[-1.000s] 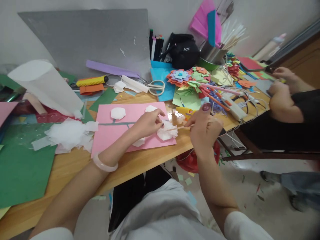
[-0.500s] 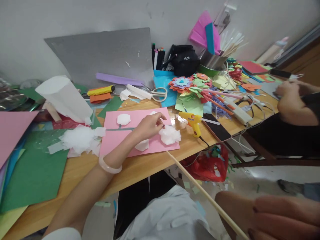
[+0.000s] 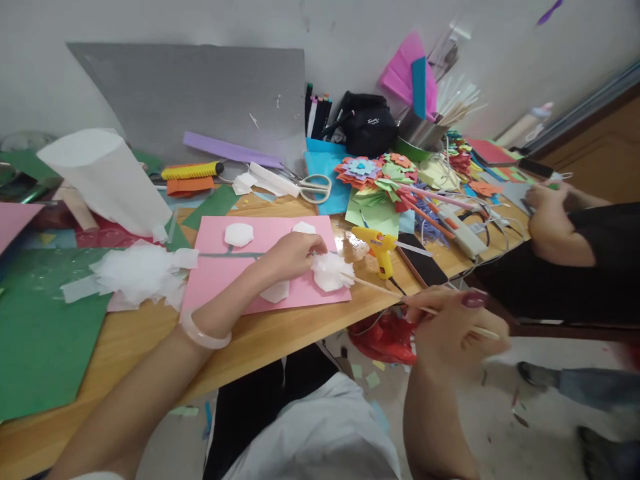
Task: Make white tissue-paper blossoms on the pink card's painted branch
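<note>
At the left, one green sheet (image 3: 45,347) lies beside one pile of white tissue pieces (image 3: 140,273), with one white paper cone (image 3: 100,177) behind. Next comes one pink sheet (image 3: 213,277) bearing three flat white patches (image 3: 239,235) and, at its right edge, one fluffy white tuft (image 3: 330,272). The left hand (image 3: 293,257) reaches over the pink sheet, fingers bent together at the white tuft's upper edge; whether they pinch it, I cannot tell. One thin wooden stick (image 3: 376,287), pinched in the right hand (image 3: 455,327), has its far end at the tuft. Near it are one yellow glue gun (image 3: 384,261) and one dark phone (image 3: 427,267); a co-worker's hands (image 3: 547,203) are farther right. The wooden table (image 3: 250,335) is crowded along a pale wall (image 3: 210,23), where one grey board (image 3: 200,93) leans; paper scraps (image 3: 373,379) dot the floor (image 3: 490,413).
</note>
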A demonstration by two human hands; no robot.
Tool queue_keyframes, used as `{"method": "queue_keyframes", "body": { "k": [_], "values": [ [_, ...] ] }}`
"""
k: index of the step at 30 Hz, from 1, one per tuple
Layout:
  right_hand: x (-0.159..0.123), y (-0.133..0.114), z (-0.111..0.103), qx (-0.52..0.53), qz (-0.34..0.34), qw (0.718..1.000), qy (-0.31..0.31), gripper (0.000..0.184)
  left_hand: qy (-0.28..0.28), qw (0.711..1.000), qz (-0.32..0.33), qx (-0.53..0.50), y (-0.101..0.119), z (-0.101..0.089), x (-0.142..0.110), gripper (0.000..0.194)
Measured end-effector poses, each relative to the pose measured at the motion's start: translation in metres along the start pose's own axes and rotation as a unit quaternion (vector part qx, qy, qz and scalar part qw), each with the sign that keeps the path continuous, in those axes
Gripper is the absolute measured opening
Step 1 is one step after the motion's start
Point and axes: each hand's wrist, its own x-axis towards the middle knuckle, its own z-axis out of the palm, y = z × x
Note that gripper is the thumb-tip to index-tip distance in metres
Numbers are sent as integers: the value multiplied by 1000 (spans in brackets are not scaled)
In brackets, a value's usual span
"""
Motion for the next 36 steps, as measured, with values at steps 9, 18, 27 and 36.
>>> {"method": "queue_keyframes", "body": {
  "k": [9, 18, 27, 36],
  "values": [
    [75, 15, 96, 23, -62, 998, -12, 55, -29, 997, -23, 74, -7, 3, 0, 46],
    [75, 15, 100, 5, -55, 998, -17, 59, -66, 993, -35, 91, -7, 0, -1, 41],
    [81, 9, 112, -9, -60, 998, -9, 64, -70, 993, -40, 84, -8, 0, 0, 40],
    [105, -3, 136, -69, -125, 986, -88, 73, -66, 992, -26, 103, -11, 2, 0, 44]
  ]
}}
